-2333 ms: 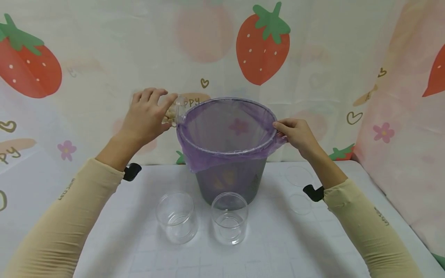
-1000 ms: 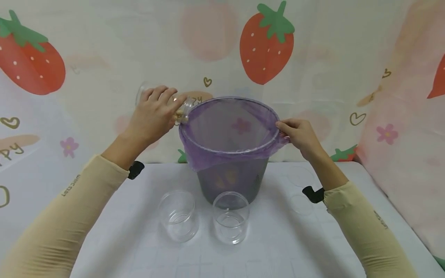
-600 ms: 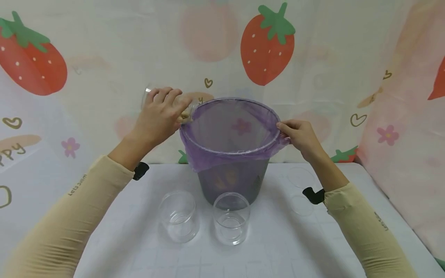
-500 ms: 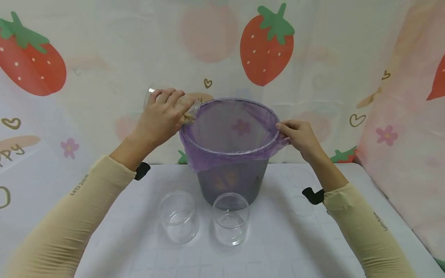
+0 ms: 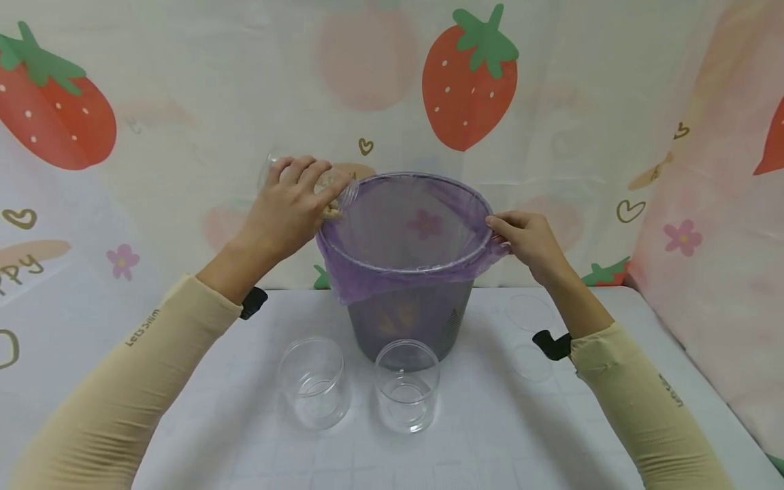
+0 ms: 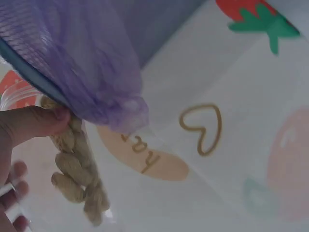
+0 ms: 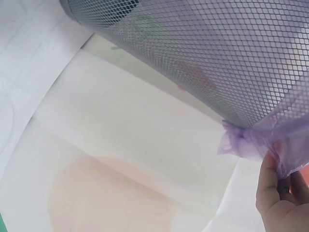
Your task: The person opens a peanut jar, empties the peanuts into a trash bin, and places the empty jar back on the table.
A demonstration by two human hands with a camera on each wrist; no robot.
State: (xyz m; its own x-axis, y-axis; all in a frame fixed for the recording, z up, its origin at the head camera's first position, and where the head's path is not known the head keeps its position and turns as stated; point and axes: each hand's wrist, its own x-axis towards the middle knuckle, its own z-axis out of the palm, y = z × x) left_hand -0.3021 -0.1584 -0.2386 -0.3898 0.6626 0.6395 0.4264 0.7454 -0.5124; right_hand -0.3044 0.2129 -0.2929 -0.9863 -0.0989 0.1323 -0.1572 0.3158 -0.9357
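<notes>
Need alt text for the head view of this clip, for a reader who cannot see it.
A left hand tips a clear jar of peanuts at the rim of a mesh bin lined with a purple bag, while the right hand pinches the bag's edge at the opposite rim. Two empty clear jars stand on the white table in front.

A translucent purple bin liner [image 5: 404, 275] is showing over the grey mesh wastebasket [image 5: 407, 320]. Tan peanuts [image 6: 77, 171] are showing through a clear jar [image 5: 333, 194]. Behind the wastebasket, the cream backdrop [image 5: 245, 82] is displaying red strawberries with green leaves, pink flowers and brown hearts. Beige sleeves [image 5: 135, 381] are showing dark lettering.
</notes>
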